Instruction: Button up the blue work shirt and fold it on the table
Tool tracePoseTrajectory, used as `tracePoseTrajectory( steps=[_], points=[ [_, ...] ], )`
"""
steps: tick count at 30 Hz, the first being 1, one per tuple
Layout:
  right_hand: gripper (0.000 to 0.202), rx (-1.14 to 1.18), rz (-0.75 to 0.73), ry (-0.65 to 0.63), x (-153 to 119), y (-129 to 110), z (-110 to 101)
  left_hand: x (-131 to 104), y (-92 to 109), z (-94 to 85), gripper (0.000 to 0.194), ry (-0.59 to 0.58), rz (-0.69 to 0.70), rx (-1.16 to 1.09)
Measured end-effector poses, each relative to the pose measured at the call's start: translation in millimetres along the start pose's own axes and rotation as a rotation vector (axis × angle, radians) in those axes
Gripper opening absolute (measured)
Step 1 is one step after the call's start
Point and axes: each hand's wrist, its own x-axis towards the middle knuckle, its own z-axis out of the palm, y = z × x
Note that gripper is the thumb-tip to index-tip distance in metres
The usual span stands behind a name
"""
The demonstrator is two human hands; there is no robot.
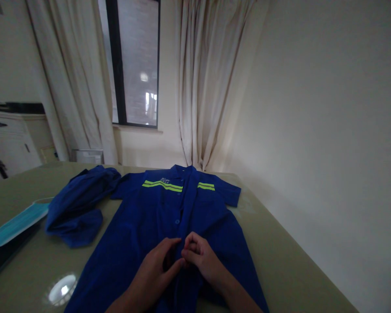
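A blue short-sleeved shirt (143,217) with yellow-green stripes lies spread on the table, its collar at the far end. Its front is partly open near the top, where a few buttons show. Over the lower front edge, my left hand (154,269) has thumb and forefinger curved toward each other with a gap between them. Right beside it, my right hand (202,258) is closed in a pinch at the same edge; what is between its fingertips is too small to make out.
On the green table (289,265), a crumpled blue garment (81,208) lies left of the shirt. A light-blue face mask (18,224) rests on a dark flat object (11,250) at the far left. A wall borders the right side.
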Motion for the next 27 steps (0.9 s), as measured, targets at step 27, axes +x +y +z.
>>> tracePoseTrajectory(
  steps=[27],
  points=[
    [0.051,-0.015,-0.070,0.128,2.6,-1.1,-0.5,0.0,2.2,2.2,0.042,0.020,-0.003,-0.043]
  ],
)
